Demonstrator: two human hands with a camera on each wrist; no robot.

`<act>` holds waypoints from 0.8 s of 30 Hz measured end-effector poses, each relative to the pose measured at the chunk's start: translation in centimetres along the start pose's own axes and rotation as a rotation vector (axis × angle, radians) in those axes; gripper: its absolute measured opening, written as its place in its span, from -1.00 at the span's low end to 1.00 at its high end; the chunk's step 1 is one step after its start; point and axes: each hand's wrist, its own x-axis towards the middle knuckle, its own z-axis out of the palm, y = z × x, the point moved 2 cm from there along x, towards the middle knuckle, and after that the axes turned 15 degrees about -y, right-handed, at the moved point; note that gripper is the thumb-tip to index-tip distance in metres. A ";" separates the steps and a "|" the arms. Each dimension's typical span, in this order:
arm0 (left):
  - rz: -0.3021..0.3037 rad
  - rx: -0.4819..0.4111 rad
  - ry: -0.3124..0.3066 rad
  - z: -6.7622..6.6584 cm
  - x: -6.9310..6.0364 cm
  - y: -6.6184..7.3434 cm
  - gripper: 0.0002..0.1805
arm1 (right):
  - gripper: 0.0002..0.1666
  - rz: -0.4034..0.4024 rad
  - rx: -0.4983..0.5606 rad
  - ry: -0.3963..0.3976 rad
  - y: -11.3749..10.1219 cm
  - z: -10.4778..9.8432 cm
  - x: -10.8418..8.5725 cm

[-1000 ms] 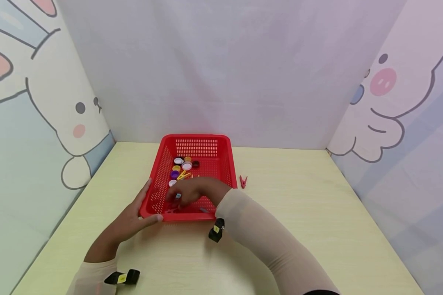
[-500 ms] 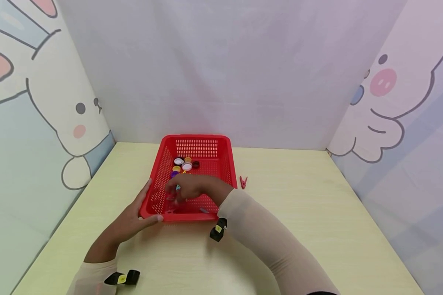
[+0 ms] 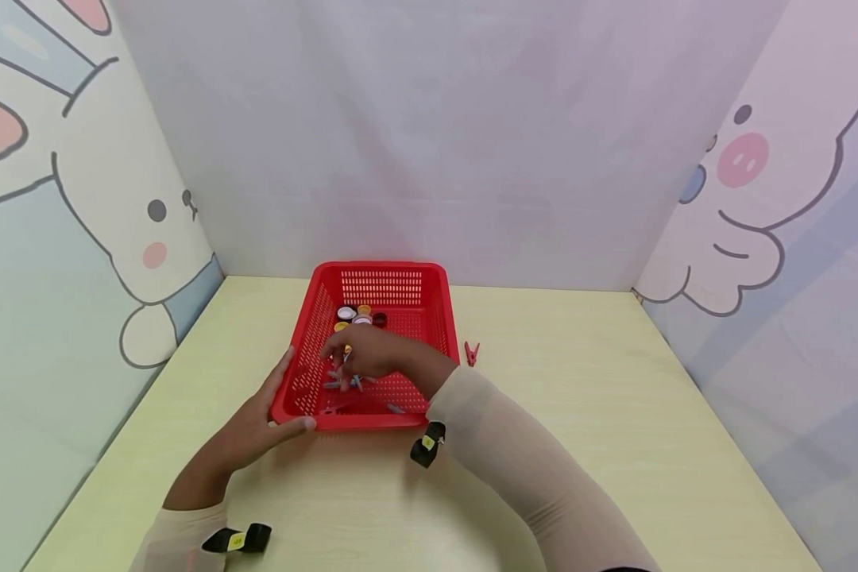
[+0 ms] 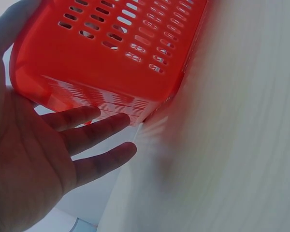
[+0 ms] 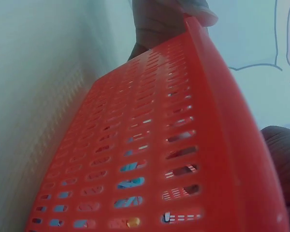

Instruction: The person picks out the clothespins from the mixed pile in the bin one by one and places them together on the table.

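Observation:
A red basket (image 3: pixel 382 421) holds small round caps and several clips. In the head view my left hand (image 3: pixel 246 433) rests at its near left corner, thumb on the front rim, fingers along the left side. The left wrist view shows that hand (image 4: pixel 34 150) with straight, spread fingers beside the basket wall (image 4: pixel 96 58). Inside the basket, my right hand (image 3: pixel 368 351) reaches down with fingers apart, over grey-blue clips (image 3: pixel 357 382). Whether its fingertips touch a clip is unclear. Through the basket's slots (image 5: pixel 217 145), the right wrist view shows blue pieces (image 5: pixel 130 183).
A red clip (image 3: pixel 472 353) lies on the table (image 3: pixel 579 421) just right of the basket. White, yellow and dark caps (image 3: pixel 379 319) sit toward the basket's back left. A pale curtain (image 3: pixel 429 159) stands behind the table, with printed cartoon panels on both sides.
My right hand has moved slightly away from the basket's near side, covering the yellow clips and uncovering grey-blue ones beneath its fingers. My left hand and the basket have stayed in place.

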 end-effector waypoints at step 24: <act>-0.037 -0.003 0.009 0.1 0.1 -0.5 0.40 | -0.48 -0.161 -0.052 -0.011 1.6 -1.7 -3.5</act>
